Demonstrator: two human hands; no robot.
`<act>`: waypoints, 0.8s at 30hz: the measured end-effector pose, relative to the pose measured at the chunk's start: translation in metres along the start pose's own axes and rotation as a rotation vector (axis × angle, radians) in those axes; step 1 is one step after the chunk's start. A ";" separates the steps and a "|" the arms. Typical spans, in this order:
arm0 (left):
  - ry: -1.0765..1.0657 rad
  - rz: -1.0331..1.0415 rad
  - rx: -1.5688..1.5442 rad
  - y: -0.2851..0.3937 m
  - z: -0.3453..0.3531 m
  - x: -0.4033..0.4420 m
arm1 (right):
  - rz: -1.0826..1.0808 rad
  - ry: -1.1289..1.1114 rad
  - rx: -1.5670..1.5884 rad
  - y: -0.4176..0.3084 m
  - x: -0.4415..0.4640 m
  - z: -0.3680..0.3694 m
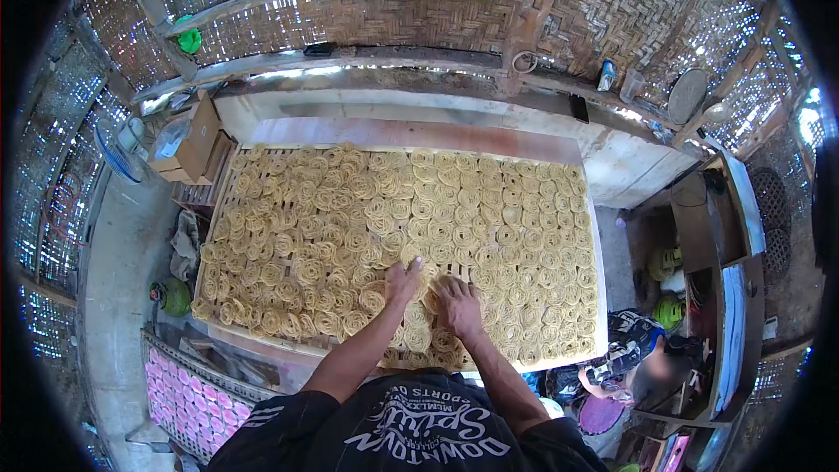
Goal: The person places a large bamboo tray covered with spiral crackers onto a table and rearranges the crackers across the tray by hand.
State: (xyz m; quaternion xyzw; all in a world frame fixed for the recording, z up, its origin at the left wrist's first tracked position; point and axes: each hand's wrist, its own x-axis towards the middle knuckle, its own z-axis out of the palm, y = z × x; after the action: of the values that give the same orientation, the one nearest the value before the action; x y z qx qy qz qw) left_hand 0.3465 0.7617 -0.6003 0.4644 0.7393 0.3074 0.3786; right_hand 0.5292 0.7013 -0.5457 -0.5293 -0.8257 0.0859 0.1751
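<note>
Left hand (402,282) and right hand (459,304), both bare, side by side over pale-yellow, spiral-coiled rounds (421,225) on a broad, slatted, rectangular wooden tray (599,280); grip unclear. Coils overlapping left, neater rows right. Brown open cardboard box (194,142) beyond far-left corner. Pink-and-white rounds (188,393) lower left. Another person (647,358) low, lower right. Brown woven wall (612,9) behind.

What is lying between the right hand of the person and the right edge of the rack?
Rows of yellowish coils lie between the right hand and the rack's edge, as the head view shows.
</note>
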 end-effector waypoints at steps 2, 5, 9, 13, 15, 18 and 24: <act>-0.037 -0.005 -0.041 -0.002 -0.009 0.000 | -0.006 -0.033 -0.008 0.004 0.003 0.007; -0.035 0.011 0.075 -0.004 -0.022 0.006 | 0.113 -0.003 -0.150 0.003 0.004 0.004; -0.147 0.150 0.220 0.029 -0.048 -0.003 | 0.129 0.079 0.097 0.016 0.000 0.003; 0.071 0.470 0.342 0.025 -0.047 -0.011 | -0.042 0.087 -0.034 0.023 0.007 0.004; 0.127 0.572 0.359 0.033 -0.058 -0.026 | -0.123 0.133 -0.001 0.010 0.004 -0.015; -0.079 0.686 0.437 -0.001 -0.062 -0.065 | -0.100 0.038 0.080 -0.002 -0.027 -0.027; -0.240 0.835 0.511 -0.035 -0.062 -0.111 | -0.127 -0.212 0.084 -0.007 -0.082 -0.035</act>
State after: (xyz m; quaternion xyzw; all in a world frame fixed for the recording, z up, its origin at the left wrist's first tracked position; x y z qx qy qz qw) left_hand 0.3094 0.6398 -0.5652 0.8304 0.4932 0.1866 0.1798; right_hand 0.5672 0.6226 -0.5271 -0.4562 -0.8671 0.1645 0.1140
